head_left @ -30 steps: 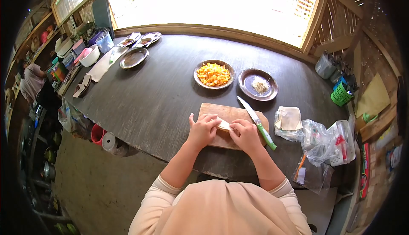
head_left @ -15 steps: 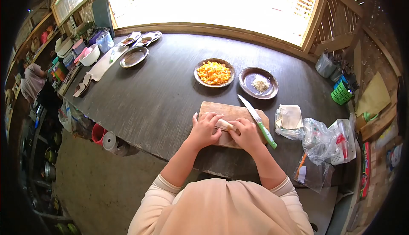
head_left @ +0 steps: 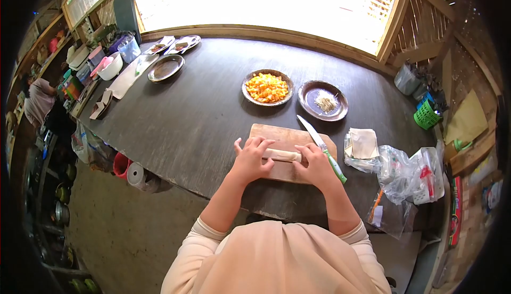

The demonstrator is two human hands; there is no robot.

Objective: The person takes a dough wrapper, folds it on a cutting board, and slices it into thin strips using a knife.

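A pale rolled-up wrapper lies across the wooden cutting board. At its left end, my left hand grips it with thumb and fingertips, the outer fingers raised. My right hand pinches the other end in the same way. Beside my right hand a knife with a green handle rests over the board's right edge, its blade pointing away from me. Past the board stand a bowl of orange diced filling and a dark plate with a small heap of thin pale sticks or shreds.
Right of the board are a stack of square wrappers and clear plastic bags. A green basket stands by the right wall. An empty-looking plate and a white bowl are at far left, with another person beyond.
My hands have moved apart toward the two ends of the roll, so more of it shows between them. The knife and dishes stay in place.
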